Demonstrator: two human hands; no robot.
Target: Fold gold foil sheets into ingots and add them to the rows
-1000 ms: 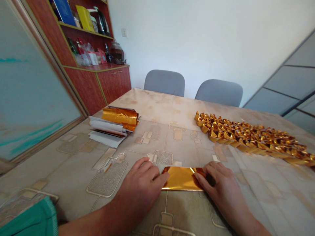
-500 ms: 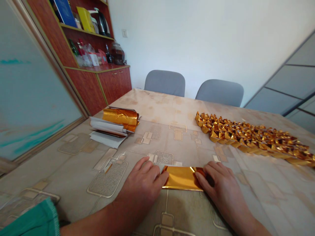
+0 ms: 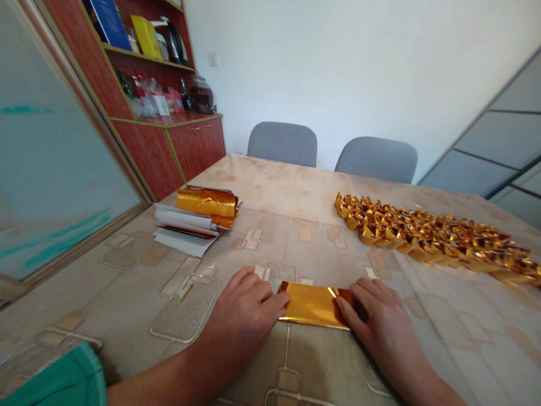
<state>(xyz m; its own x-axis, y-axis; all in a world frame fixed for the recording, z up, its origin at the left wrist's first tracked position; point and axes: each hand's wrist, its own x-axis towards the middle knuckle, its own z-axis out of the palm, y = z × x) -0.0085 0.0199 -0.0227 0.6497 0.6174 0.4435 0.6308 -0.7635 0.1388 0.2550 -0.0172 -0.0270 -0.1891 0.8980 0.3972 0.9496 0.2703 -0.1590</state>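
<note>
A folded strip of shiny gold paper (image 3: 315, 305) lies flat near the table's front, between my two hands. The fingers of my left hand (image 3: 249, 307) are closed on its left end, thumb on top. At the right end, my right hand (image 3: 376, 310) grips the strip with its thumb over the edge and its fingers curled behind. Rows of folded gold paper pieces (image 3: 435, 231) stand at the right. To the left rests a stack of gold and white paper sheets (image 3: 207, 207).
The patterned tablecloth (image 3: 279, 189) covers the table. Two grey chairs (image 3: 282, 144) (image 3: 376, 159) stand at the far side. A red wooden cabinet (image 3: 196, 144) with bottles and a kettle is at the back left. A small paper scrap (image 3: 185, 291) lies left of my left hand.
The left end of the gold strip and my left hand have shifted up very slightly. Both hands keep their hold.
</note>
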